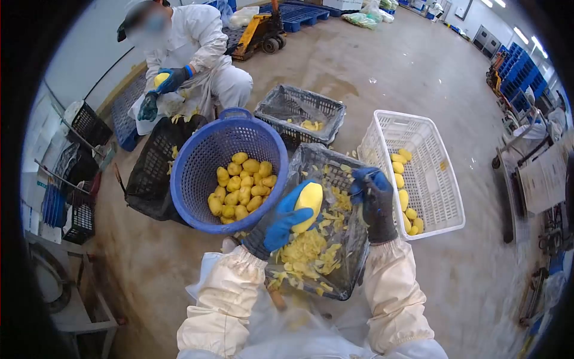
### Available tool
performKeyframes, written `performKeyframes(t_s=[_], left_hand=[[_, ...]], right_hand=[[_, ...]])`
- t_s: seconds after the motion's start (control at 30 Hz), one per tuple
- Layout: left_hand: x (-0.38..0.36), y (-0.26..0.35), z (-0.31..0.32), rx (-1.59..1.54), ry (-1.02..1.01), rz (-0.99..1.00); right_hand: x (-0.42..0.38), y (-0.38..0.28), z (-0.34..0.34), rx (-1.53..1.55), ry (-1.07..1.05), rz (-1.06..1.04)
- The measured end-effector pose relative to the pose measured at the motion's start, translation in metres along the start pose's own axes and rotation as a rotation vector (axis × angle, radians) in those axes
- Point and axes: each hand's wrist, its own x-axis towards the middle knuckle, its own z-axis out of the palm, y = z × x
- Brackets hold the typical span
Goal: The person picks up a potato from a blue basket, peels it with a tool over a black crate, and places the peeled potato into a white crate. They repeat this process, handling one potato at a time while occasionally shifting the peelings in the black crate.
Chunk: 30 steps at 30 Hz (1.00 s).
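Observation:
A yellow, mostly peeled potato (308, 205) rests in my left hand (280, 224), which wears a blue and grey glove and is closed round it. My right hand (373, 200), in a dark glove, is curled a short way to the right of the potato; whatever its fingers hold is hidden. Beneath both hands lies a black crate (347, 281) lined with clear plastic, with a heap of peelings (311, 254) in it. To the left, a blue basket (185, 179) holds many potatoes (242, 186). On the right, several peeled potatoes (399, 167) lie in a white crate (442, 197).
A co-worker (197, 54) in white sits at upper left, holding a potato (160, 79) over a dark crate (149, 173). Another lined crate (299, 113) stands ahead. Beyond are a yellow pallet jack (257, 36) and blue pallets (299, 15). Metal carts stand at right.

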Motion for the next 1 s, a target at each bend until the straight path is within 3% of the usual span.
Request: performKeyframes(t_s=[0.07,0.13,0.17,0.2,0.3,0.33,0.4,0.47,0.53,0.6,0.67,0.73,0.77,0.8,0.83,0.87,0.93,0.97,1.0], left_hand=[[-0.001,-0.001,0.001,0.158,0.012,0.075],[0.0,0.003,0.004,0.446,0.027,0.151],[-0.001,0.002,0.004,0.447,0.027,0.151],[-0.002,0.0,0.004,0.487,0.015,0.12],[-0.002,-0.008,0.001,0.483,-0.017,0.069],[-0.002,-0.008,0.0,0.444,-0.03,0.056],[-0.001,-0.001,0.001,0.472,-0.028,0.051],[0.0,-0.002,0.0,0.5,-0.024,0.037],[-0.002,-0.008,-0.003,0.387,-0.07,0.038],[-0.002,-0.008,-0.001,0.395,-0.068,0.035],[0.002,-0.009,-0.002,0.404,-0.069,0.046],[0.004,-0.017,-0.004,0.345,-0.045,0.125],[0.004,-0.018,-0.004,0.35,-0.047,0.115],[0.004,-0.019,-0.003,0.114,-0.065,0.071],[0.004,-0.019,-0.004,-0.122,-0.082,0.031],[0.005,-0.019,-0.007,-0.121,-0.082,0.037],[0.009,-0.023,-0.017,-0.438,-0.009,-0.179],[0.012,-0.026,-0.017,-0.482,-0.064,-0.147],[0.01,-0.025,-0.016,-0.482,-0.063,-0.155]], right_hand=[[-0.01,0.005,0.009,0.003,-0.056,0.047],[-0.019,0.011,0.018,-0.334,-0.277,0.115],[-0.021,0.023,0.022,-0.386,-0.326,0.019],[-0.016,0.023,0.017,-0.384,-0.322,0.019],[0.007,0.001,-0.003,-0.278,0.173,-0.099],[0.005,-0.009,-0.001,-0.077,0.133,-0.104],[-0.008,-0.008,0.007,-0.082,0.033,-0.025],[-0.009,0.014,0.004,-0.079,-0.223,0.203],[0.002,0.021,-0.008,-0.107,-0.104,0.226],[0.014,0.01,-0.02,-0.119,0.13,0.094],[0.002,0.009,-0.005,-0.006,0.036,0.019],[-0.01,0.009,0.013,-0.158,-0.14,0.194],[-0.004,0.022,0.003,-0.095,-0.015,0.049],[0.009,0.022,-0.01,-0.257,0.131,0.058],[0.011,0.024,-0.019,-0.159,0.081,0.063],[0.013,0.023,-0.021,-0.063,0.029,0.064],[-0.014,0.009,0.016,-0.146,-0.16,0.093],[-0.016,0.023,0.017,-0.283,-0.309,0.019],[-0.011,0.029,0.011,-0.28,-0.303,0.023]])
